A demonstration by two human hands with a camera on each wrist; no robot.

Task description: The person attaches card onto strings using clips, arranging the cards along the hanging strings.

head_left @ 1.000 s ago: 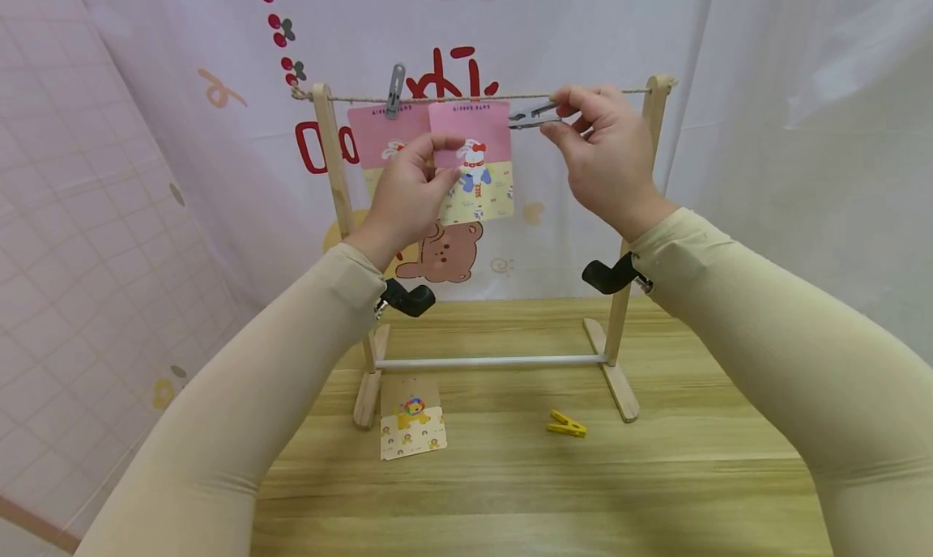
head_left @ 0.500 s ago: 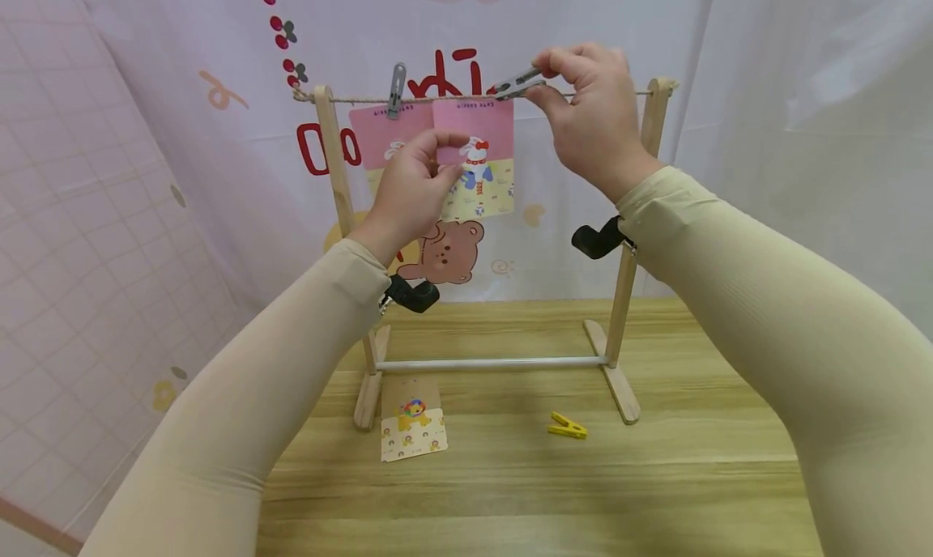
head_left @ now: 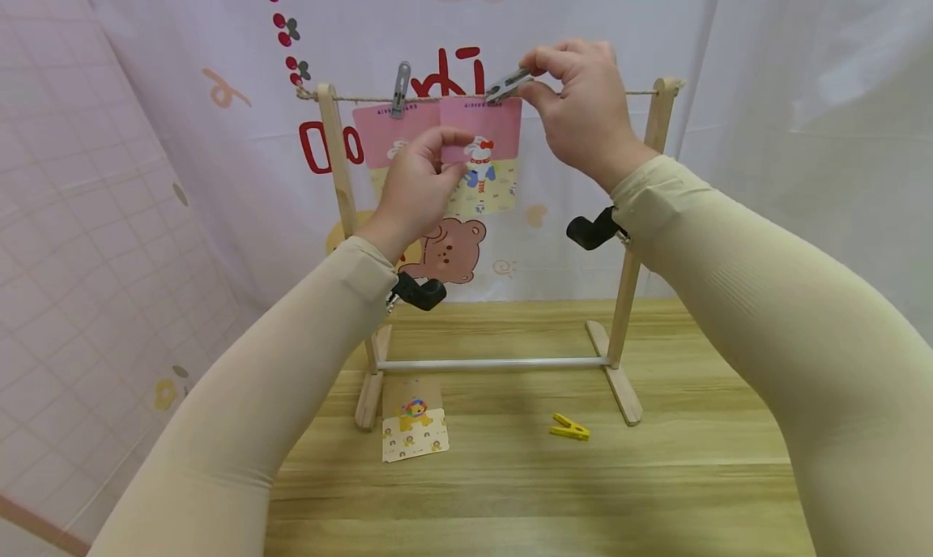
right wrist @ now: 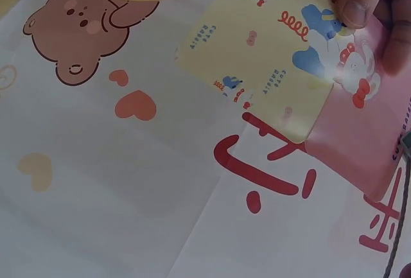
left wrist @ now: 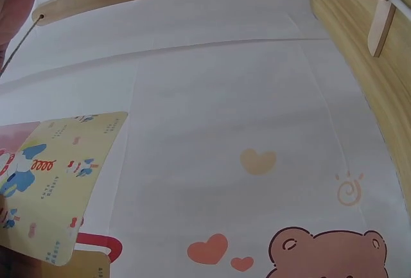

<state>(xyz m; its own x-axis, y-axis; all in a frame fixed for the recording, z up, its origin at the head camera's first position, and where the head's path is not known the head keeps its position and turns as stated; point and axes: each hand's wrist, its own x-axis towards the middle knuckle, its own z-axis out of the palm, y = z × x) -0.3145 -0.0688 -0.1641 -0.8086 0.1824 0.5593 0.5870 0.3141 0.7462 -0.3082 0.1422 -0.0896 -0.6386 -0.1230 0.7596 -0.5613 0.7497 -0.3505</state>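
My left hand (head_left: 417, 183) pinches the left edge of a pink-and-yellow rabbit card (head_left: 501, 128) between thumb and fingers, its top along the rope (head_left: 641, 92). In the right wrist view, that thumb presses the printed face of the card (right wrist: 257, 53). With thumb and fingertips, my right hand (head_left: 583, 108) pinches the handles of a grey clothespin (head_left: 508, 85); its nose is at the card's top edge and the rope. Beside it hangs a second rabbit card (head_left: 375, 136), held on the rope by another grey clothespin (head_left: 401, 89) and partly hidden behind my left hand.
The rope runs between two wooden posts (head_left: 336, 164) of a stand, joined low down by a white bar (head_left: 496, 364). On the wooden table (head_left: 503, 492) lie a lion card (head_left: 415, 429) and a yellow clothespin (head_left: 570, 428). A printed white cloth (head_left: 568, 23) hangs behind.
My right hand has moved left and up, bringing the grey clothespin from beside the card onto its top edge at the rope. The left hand keeps hold of the card, nearly still.
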